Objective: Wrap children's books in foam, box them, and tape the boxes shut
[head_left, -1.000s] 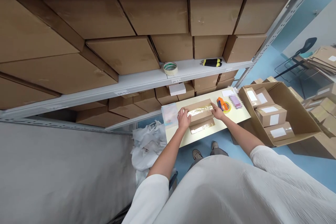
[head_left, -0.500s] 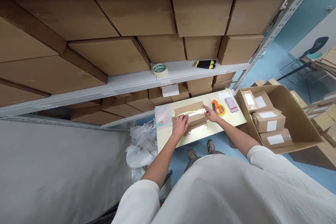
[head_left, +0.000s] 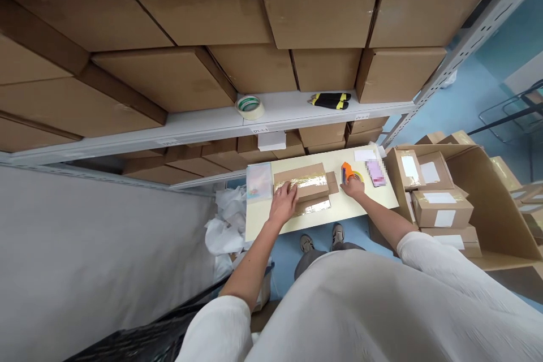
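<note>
A closed cardboard box [head_left: 311, 172] with shiny clear tape along its top lies on the cream table [head_left: 258, 223]. My left hand [head_left: 284, 201] rests on the box's left end, fingers laid over the top and near edge. A flap [head_left: 333, 182] sticks out at the right end. Another taped piece of cardboard [head_left: 314, 205] shows along the near side. To the right, my right hand [head_left: 353, 186] has its fingers around the near part of an orange tape dispenser [head_left: 347, 171] with a yellowish roll; its fingertips are partly hidden.
A pinkish plastic packet [head_left: 258, 181] lies at the table's left end, a purple pixelated item [head_left: 375, 173] at the right. A large carton [head_left: 504, 203] with labelled boxes stands right. Ahead, a shelf [head_left: 280, 107] holds boxes, a masking tape roll [head_left: 250, 106] and box cutters [head_left: 331, 100].
My right hand has left the box's right end and moved right onto the tape dispenser. My left hand stays on the box. The view has shifted slightly closer to the shelf.
</note>
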Demonstrator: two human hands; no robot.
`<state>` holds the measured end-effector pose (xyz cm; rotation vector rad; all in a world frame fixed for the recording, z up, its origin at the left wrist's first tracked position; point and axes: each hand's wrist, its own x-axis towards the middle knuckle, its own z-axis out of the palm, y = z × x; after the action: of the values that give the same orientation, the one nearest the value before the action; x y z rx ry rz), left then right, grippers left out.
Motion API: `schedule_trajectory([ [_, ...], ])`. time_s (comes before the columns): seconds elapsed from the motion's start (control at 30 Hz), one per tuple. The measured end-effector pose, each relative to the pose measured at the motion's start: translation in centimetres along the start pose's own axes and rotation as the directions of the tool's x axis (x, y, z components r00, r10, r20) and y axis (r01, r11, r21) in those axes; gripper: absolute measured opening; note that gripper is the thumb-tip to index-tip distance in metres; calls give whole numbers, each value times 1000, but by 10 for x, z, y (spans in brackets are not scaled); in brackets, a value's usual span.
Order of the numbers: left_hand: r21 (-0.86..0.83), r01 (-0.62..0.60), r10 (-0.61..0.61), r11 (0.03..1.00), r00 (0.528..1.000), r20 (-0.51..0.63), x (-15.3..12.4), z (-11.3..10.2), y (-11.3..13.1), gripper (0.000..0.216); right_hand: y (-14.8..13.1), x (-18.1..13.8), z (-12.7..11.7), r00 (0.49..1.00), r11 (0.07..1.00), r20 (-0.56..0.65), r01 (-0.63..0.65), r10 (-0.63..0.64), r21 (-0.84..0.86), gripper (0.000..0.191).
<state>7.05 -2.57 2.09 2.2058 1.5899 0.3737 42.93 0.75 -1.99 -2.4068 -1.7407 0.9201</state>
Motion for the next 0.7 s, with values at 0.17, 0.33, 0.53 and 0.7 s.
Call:
schedule_trajectory([
  [0.17,-35,32,-31,999,999,11,0,-1,1,58,7,11,15,994,995,-64,92,-88,48,46],
  [0.33,-40,32,-31,999,999,28,1,-2,-3,59,5,14,15,998,992,-11,67,-66,111,46],
  [0.53,-31,21,-20,999,999,28,3,-1,-6,59,1,2,-9,999,1000,-37,6,-6,-7,31],
  [0.7,-39,4,-4,999,1000,6,4,-1,-7,58,-2,-20,-51,998,999,-65,20,-17,44,27],
])
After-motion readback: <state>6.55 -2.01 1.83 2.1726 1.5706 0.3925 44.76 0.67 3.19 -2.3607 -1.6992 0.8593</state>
